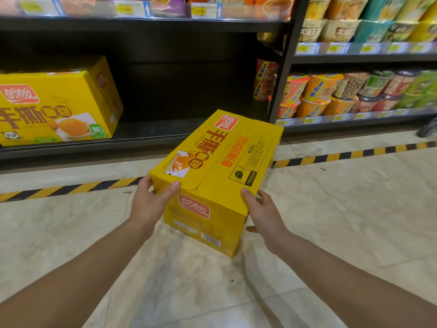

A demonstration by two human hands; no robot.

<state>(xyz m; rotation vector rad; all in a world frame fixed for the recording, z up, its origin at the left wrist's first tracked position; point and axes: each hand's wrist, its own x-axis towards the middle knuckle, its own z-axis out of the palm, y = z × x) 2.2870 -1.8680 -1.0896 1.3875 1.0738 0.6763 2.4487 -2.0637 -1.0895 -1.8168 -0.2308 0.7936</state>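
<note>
Yellow carton (220, 171) held between left hand (151, 202) and right hand (262, 211)

Yellow printed cardboard boxes: 2, the held box (220, 176) and the shelf box (54, 107). Bare hands: 2, left hand (147, 202) and right hand (262, 214). Black metal shelving bays: 2, left bay (165, 24) and right bay (354, 58). Yellow price labels (124, 9) on the top-left shelf edge: 3. Blue arrow tags (146, 8) beside them: 3. Black-and-yellow striped floor tape (71, 187): 1 line. Red noodle cups (266, 68) stacked by the upright: 2. Paper noodle tubs (321, 85) in the right bay: 2 shelf levels, each stacked 2 high; too blurred for an exact count. Dark floor item (426, 129) far right: 1, unidentifiable.
</note>
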